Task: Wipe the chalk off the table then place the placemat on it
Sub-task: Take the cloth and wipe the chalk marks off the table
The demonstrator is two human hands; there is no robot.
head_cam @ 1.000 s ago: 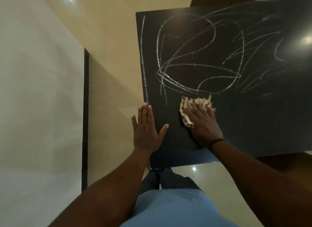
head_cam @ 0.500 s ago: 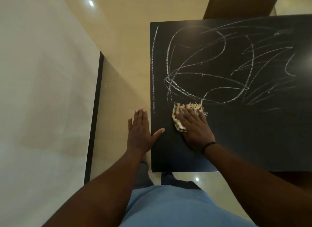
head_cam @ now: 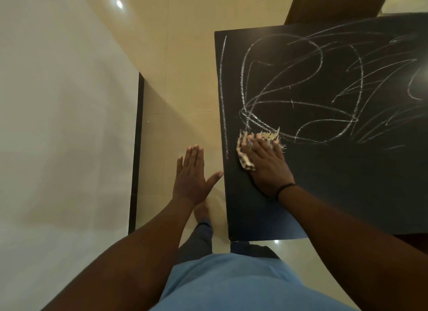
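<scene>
A black table (head_cam: pixel 324 183) fills the right of the view, covered with white chalk scribbles (head_cam: pixel 289 97) across its far and middle part. My right hand (head_cam: pixel 266 165) lies flat on a frayed, pale striped cloth (head_cam: pixel 245 158) and presses it onto the table near the left edge, just below the lowest chalk loops. My left hand (head_cam: pixel 192 176) is spread with straight fingers beside the table's left edge, over the floor; only its thumb tip reaches the edge. No placemat is in view.
A white wall (head_cam: pixel 64 125) with a dark skirting strip (head_cam: pixel 136 153) stands to the left. Glossy beige floor tiles (head_cam: pixel 180 79) lie between wall and table. A brown piece of furniture (head_cam: pixel 328 2) sits beyond the table's far edge.
My right hand and the cloth have slid left toward the table's edge. My left hand has come off the tabletop and now sits beside the edge.
</scene>
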